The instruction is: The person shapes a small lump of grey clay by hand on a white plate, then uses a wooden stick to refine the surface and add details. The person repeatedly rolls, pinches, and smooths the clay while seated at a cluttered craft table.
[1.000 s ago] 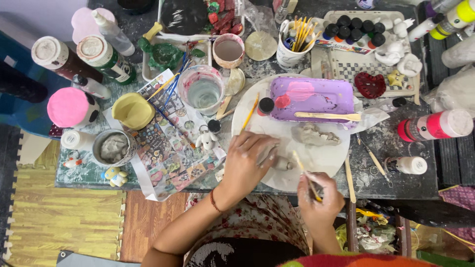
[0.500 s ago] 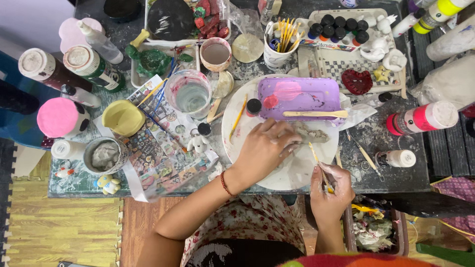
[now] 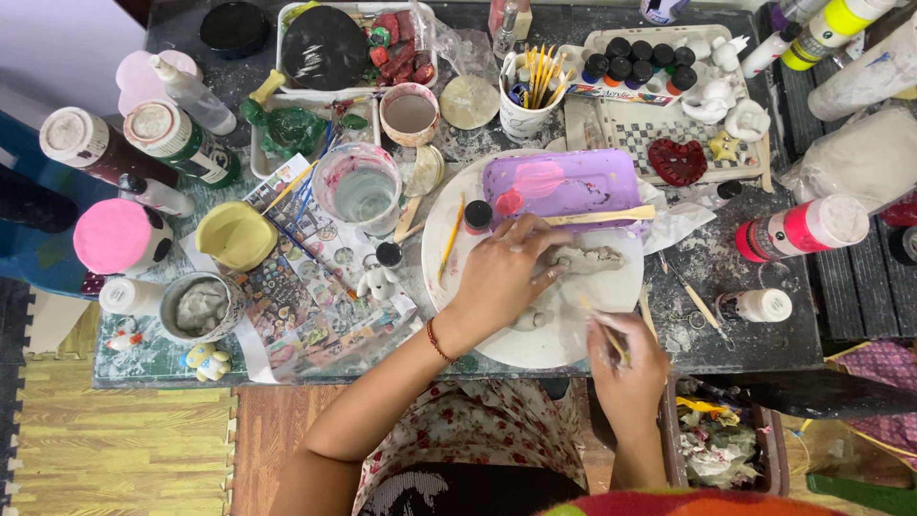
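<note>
The cluttered worktop [image 3: 755, 334] is crowded with paint bottles, jars and brushes around a round white plate [image 3: 449, 277], and on that plate lies a small grey clay figure [image 3: 587, 258], its long axis running left to right just below a purple tray [image 3: 573, 182]. The left hand [image 3: 506, 272] rests on the figure's left end, fingers curled down against it to steady it. The right hand [image 3: 626, 358], nearer the body, is closed on a thin wooden-handled tool [image 3: 600, 323] whose tip slants up-left toward the clay.
</note>
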